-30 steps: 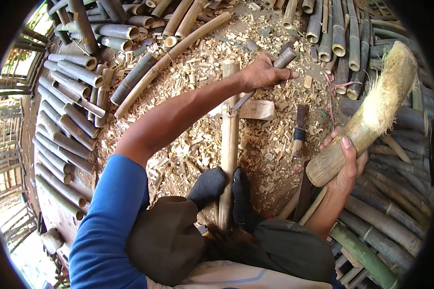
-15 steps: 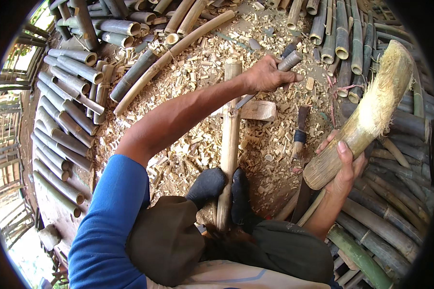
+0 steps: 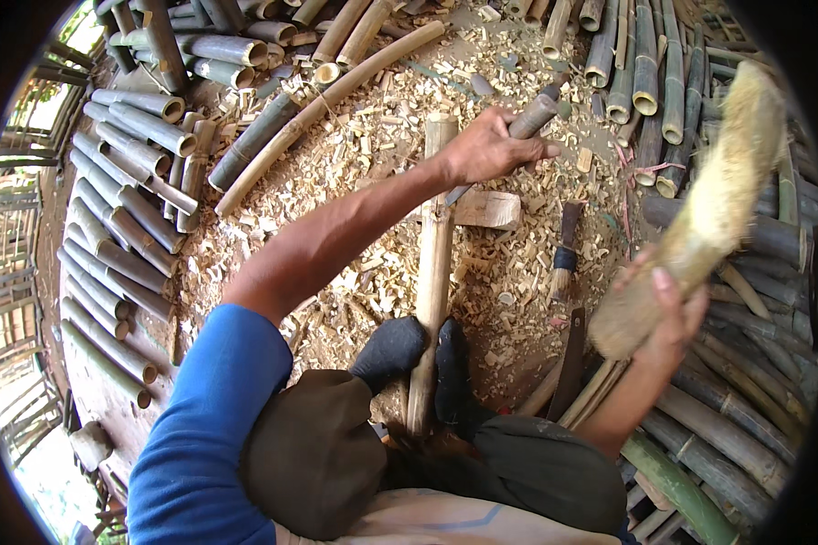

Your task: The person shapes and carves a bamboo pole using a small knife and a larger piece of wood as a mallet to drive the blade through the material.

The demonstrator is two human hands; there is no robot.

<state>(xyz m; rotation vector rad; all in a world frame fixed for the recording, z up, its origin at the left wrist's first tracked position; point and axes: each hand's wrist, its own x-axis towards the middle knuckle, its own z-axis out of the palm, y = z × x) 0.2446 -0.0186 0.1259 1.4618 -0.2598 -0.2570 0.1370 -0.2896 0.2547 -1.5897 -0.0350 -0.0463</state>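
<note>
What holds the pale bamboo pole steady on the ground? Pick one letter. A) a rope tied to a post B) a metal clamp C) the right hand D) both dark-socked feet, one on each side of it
D: the two dark-socked feet press against either side of the pale bamboo pole, while the right hand grips a thick wooden club away from it.

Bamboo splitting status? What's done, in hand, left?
Done: a thick layer of chips covers the ground, so much cutting is behind. In hand: left hand holds a blade handle at the pole pinned between the feet; right hand raises a wooden mallet. Left: the pole looks whole, and many uncut poles lie alongside.
</note>
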